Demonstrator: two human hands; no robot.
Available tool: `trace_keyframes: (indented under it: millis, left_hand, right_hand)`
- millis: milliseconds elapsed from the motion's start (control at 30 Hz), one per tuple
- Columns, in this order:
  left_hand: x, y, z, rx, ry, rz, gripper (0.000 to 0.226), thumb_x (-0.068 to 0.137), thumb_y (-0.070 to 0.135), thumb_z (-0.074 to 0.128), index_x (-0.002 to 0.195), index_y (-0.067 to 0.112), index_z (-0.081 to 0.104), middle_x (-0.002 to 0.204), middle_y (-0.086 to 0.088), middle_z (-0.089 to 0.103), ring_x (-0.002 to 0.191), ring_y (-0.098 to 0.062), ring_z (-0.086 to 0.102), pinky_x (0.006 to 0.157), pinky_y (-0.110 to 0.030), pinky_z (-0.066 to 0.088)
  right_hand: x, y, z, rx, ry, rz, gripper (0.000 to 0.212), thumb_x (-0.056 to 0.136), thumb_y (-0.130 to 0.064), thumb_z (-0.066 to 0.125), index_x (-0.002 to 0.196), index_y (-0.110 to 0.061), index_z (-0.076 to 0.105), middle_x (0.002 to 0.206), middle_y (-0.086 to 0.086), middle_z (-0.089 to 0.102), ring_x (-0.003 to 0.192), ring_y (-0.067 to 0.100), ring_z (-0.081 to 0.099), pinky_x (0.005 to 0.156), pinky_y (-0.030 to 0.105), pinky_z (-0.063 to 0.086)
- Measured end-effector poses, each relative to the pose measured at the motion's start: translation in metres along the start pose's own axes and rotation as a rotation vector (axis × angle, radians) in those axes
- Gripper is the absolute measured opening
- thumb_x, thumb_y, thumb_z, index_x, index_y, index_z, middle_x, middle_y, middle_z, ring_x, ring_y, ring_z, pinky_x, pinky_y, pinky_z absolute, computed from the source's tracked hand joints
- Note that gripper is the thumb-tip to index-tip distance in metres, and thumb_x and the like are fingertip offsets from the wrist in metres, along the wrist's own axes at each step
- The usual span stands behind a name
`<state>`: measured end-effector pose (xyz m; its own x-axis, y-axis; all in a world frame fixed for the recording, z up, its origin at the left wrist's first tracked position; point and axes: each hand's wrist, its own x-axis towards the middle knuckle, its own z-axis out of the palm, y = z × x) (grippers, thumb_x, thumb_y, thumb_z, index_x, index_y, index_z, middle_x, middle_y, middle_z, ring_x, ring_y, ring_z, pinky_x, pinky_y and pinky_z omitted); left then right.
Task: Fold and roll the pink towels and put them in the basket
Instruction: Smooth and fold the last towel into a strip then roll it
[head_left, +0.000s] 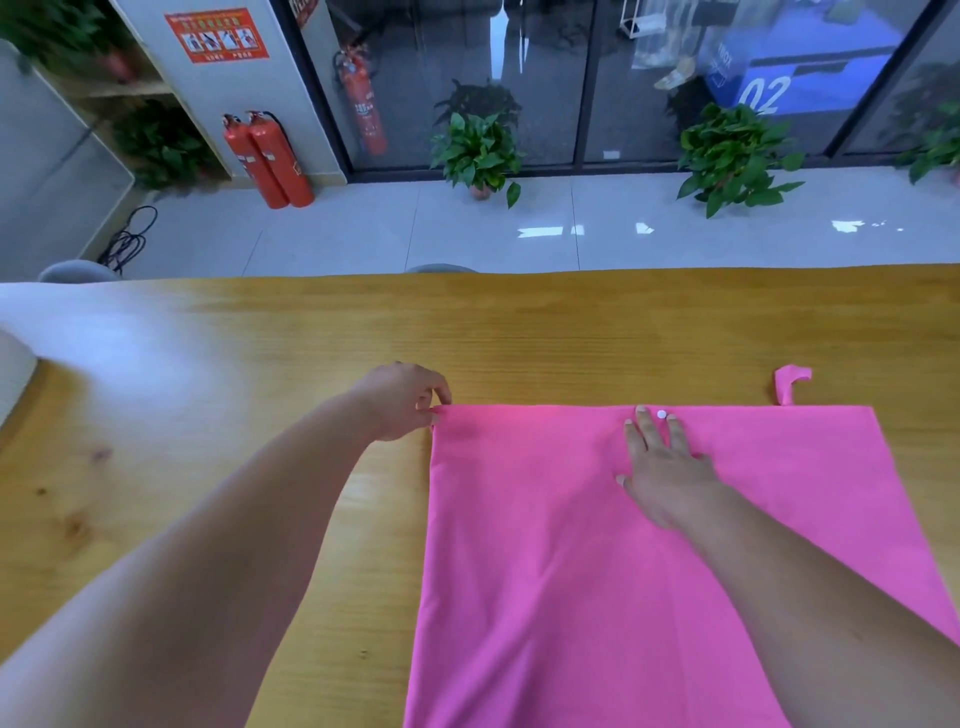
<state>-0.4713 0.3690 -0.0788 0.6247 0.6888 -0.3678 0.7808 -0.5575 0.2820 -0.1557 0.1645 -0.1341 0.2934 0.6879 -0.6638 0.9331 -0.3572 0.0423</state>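
The left hand (402, 400) pinches the far-left corner of the pink towel (545, 545), which lies flat on the counter (260, 338). The right hand (667, 467) presses near its far edge, fingers straight and spread, beside a white snap (661, 414). Judged progress: 1 towel is laid out; rolling and basket placement remain; no basket is visible. The red poster (217, 35) is illegible; the blue box (779, 78) reads "02".

towel (545, 571) on table (260, 338), right | strap (789, 382) off far-right corner | chair (78, 270), seemingly, behind
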Motion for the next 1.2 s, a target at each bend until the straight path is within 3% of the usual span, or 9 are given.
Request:
trace_keyframes:
  millis: [233, 333, 433, 533, 667, 800, 967, 1133, 1200]
  left_hand:
    - [-0.001, 0.019, 0.021, -0.048, 0.062, 0.03, 0.022, 0.087, 0.023, 0.075, 0.105, 0.036, 0.073, 0.119, 0.011, 0.059, 0.116, -0.021, 0.054, 0.099, -0.039, 0.047]
    - [0.002, 0.026, 0.024, 0.024, 0.037, 0.009, 0.048, 0.087, 0.021, 0.074, 0.132, 0.036, 0.062, 0.142, 0.013, 0.056, 0.124, -0.024, 0.049, 0.107, -0.042, 0.044]
    - [0.008, 0.028, 0.028, 0.088, 0.032, -0.029, 0.062, 0.09, 0.022, 0.072, 0.147, 0.037, 0.051, 0.147, 0.013, 0.054, 0.127, -0.021, 0.044, 0.107, -0.041, 0.041]
    - [0.018, 0.029, 0.036, 0.095, 0.028, -0.053, 0.061, 0.092, 0.022, 0.07, 0.148, 0.035, 0.051, 0.138, 0.012, 0.063, 0.126, -0.021, 0.044, 0.105, -0.041, 0.04]
    - [0.028, 0.026, 0.045, 0.131, 0.006, -0.091, 0.034, 0.095, 0.028, 0.065, 0.129, 0.032, 0.062, 0.115, 0.006, 0.071, 0.119, -0.023, 0.052, 0.1, -0.04, 0.044]
    - [0.024, 0.017, 0.044, -0.058, -0.07, -0.087, 0.01, 0.098, 0.036, 0.066, 0.1, 0.027, 0.062, 0.093, 0.004, 0.064, 0.096, -0.026, 0.061, 0.072, -0.033, 0.047]
    - [0.006, 0.01, 0.005, -0.241, -0.135, -0.138, 0.027, 0.093, 0.054, 0.072, 0.083, 0.033, 0.056, 0.086, 0.004, 0.061, 0.079, -0.02, 0.058, 0.066, -0.033, 0.046]
    - [0.005, 0.048, -0.036, 0.21, -0.159, -0.047, 0.037, 0.1, 0.054, 0.056, 0.078, 0.025, 0.051, 0.083, 0.005, 0.056, 0.084, -0.024, 0.057, 0.061, -0.034, 0.041]
    - [0.002, 0.065, -0.051, 0.062, -0.081, -0.017, 0.038, 0.101, 0.048, 0.059, 0.078, 0.019, 0.052, 0.072, 0.004, 0.059, 0.074, -0.022, 0.061, 0.058, -0.033, 0.043]
  right_hand:
    - [-0.001, -0.001, -0.003, 0.016, -0.004, -0.015, 0.079, 0.109, -0.046, 0.038, 0.165, -0.021, -0.012, 0.168, -0.004, -0.035, 0.157, 0.036, -0.022, 0.121, 0.064, 0.025]
    - [0.0, 0.0, -0.001, 0.016, -0.003, -0.015, 0.08, 0.109, -0.047, 0.039, 0.165, -0.021, -0.012, 0.168, -0.004, -0.035, 0.157, 0.036, -0.022, 0.121, 0.064, 0.026]
    - [0.002, 0.001, 0.001, 0.014, 0.002, -0.011, 0.08, 0.109, -0.046, 0.039, 0.165, -0.02, -0.011, 0.168, -0.003, -0.035, 0.157, 0.036, -0.022, 0.121, 0.063, 0.027]
    - [0.003, 0.001, 0.001, 0.007, 0.005, -0.013, 0.079, 0.11, -0.046, 0.038, 0.165, -0.019, -0.012, 0.168, -0.003, -0.035, 0.157, 0.037, -0.022, 0.121, 0.063, 0.027]
    - [0.006, 0.001, 0.001, 0.005, 0.012, -0.012, 0.08, 0.109, -0.047, 0.037, 0.165, -0.02, -0.013, 0.168, -0.003, -0.035, 0.157, 0.036, -0.021, 0.121, 0.063, 0.027]
    - [0.006, 0.0, 0.001, 0.002, 0.004, -0.011, 0.08, 0.109, -0.048, 0.037, 0.165, -0.02, -0.012, 0.168, -0.004, -0.035, 0.157, 0.036, -0.022, 0.121, 0.062, 0.027]
    - [0.004, 0.002, 0.002, 0.013, -0.001, -0.018, 0.08, 0.109, -0.047, 0.038, 0.165, -0.021, -0.012, 0.168, -0.005, -0.035, 0.157, 0.036, -0.023, 0.121, 0.063, 0.027]
    - [0.005, 0.004, 0.002, 0.023, 0.015, -0.034, 0.081, 0.109, -0.045, 0.041, 0.165, -0.022, -0.011, 0.167, -0.005, -0.036, 0.157, 0.034, -0.024, 0.121, 0.064, 0.027]
    - [0.006, 0.008, 0.001, 0.029, 0.019, -0.049, 0.08, 0.109, -0.044, 0.042, 0.165, -0.024, -0.011, 0.167, -0.007, -0.036, 0.157, 0.032, -0.025, 0.121, 0.064, 0.025]
